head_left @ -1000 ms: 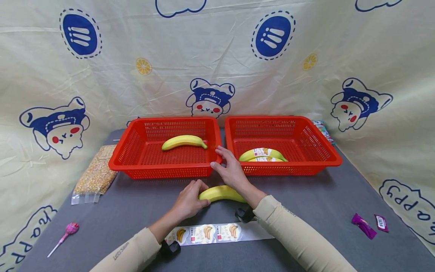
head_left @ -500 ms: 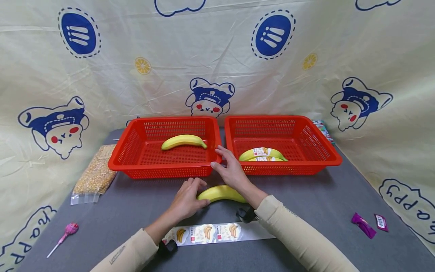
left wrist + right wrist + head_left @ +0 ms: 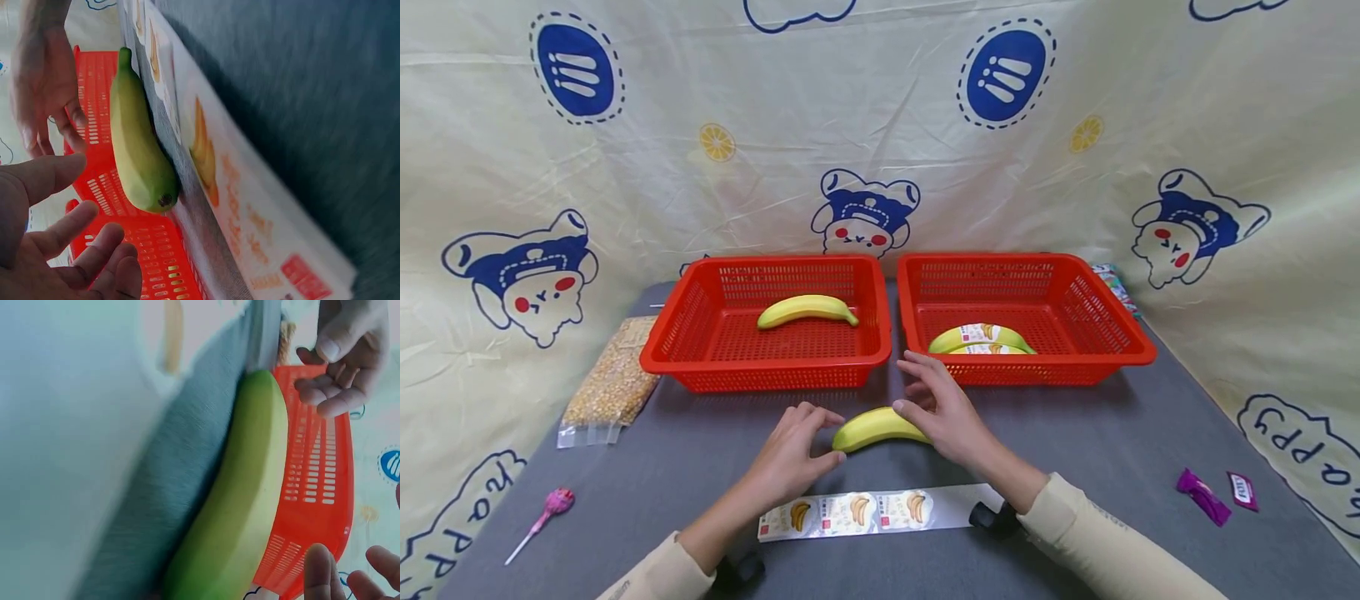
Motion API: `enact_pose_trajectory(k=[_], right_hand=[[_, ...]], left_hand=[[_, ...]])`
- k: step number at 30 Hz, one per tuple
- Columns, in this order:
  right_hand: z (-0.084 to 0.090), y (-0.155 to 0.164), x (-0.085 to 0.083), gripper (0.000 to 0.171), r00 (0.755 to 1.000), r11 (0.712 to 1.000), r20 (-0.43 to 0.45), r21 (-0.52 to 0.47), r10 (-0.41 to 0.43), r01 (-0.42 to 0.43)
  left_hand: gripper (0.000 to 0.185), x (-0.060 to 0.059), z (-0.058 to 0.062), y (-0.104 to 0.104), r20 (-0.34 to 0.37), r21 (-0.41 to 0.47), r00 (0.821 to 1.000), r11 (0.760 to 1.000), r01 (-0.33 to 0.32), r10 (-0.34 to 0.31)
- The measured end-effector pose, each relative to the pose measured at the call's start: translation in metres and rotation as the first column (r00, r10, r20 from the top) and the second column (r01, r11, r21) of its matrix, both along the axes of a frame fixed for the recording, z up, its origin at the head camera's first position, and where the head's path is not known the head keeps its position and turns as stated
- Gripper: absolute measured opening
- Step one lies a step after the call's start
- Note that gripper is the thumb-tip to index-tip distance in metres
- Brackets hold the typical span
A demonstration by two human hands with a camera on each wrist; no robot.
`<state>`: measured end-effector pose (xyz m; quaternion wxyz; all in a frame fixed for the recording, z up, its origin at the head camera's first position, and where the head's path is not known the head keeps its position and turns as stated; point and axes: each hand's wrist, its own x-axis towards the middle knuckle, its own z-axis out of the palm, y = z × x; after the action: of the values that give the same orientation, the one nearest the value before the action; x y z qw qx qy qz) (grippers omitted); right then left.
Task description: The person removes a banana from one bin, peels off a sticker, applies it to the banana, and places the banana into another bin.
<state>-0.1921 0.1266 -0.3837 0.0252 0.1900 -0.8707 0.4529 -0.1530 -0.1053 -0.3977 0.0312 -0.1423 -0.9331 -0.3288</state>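
Yellow-green, the banana (image 3: pixel 874 427) is seen lying on the grey bench (image 3: pixel 1105 442) at the lower centre of the head view, just in front of the gap between two red baskets. The left hand (image 3: pixel 792 454) is placed at the banana's left end, fingers loosely spread and slightly bent; in the left-wrist view the fingers (image 3: pixel 81 228) are shown apart from the fruit, with a visible gap. The right hand (image 3: pixel 946 408) is arched over the banana's right end, fingers spread; whether its thumb touches the skin cannot be told, since the contact is hidden beneath the palm. That end of the banana is covered by the hand.

Below the banana, near the bottom of the frame, a strip of banana labels (image 3: pixel 880 512) is laid flat; its printing is too small to read, and it is blurred in both wrist views. The left basket (image 3: pixel 685 333) holds one bare banana (image 3: pixel 807 309). The right basket (image 3: pixel 1097 325) holds labelled bananas (image 3: pixel 980 340), partly hidden behind the front wall, so their number is unclear. At the left edge a clear bag of yellow kernels (image 3: pixel 610 385) and a pink lollipop (image 3: pixel 546 512) are seen; at the lower right lie two purple wrappers (image 3: pixel 1213 494). Both forearms are cut off by the lower frame edge.
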Motion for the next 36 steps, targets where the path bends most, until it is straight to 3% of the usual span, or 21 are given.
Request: enact_pose_trajectory(k=[7,14,18,30,36], right_hand=[[-0.005,0.019,0.034,0.051,0.996,0.987,0.057,0.146,0.065,-0.072],[-0.017,0.031,0.052,0.042,0.978,0.925,0.086,0.317,0.192,-0.210],[-0.025,0.036,0.055,0.038,0.969,0.900,0.061,0.362,0.239,-0.244],[-0.036,0.035,0.052,0.029,0.951,0.873,0.117,0.376,0.287,-0.311],[-0.040,0.034,0.052,0.028,0.962,0.866,0.073,0.421,0.265,-0.270]], left_hand=[[0.033,0.015,0.000,0.000,-0.005,-0.049,0.996,0.995,0.091,-0.092],[0.031,0.026,-0.005,0.005,0.007,-0.094,0.979,0.974,0.205,-0.206],[0.029,0.030,-0.009,0.007,-0.005,-0.105,0.969,0.963,0.247,-0.249],[0.031,0.031,-0.021,0.013,0.025,-0.059,0.953,0.951,0.302,-0.301],[0.029,0.030,-0.027,0.014,-0.012,-0.092,0.952,0.948,0.304,-0.306]])
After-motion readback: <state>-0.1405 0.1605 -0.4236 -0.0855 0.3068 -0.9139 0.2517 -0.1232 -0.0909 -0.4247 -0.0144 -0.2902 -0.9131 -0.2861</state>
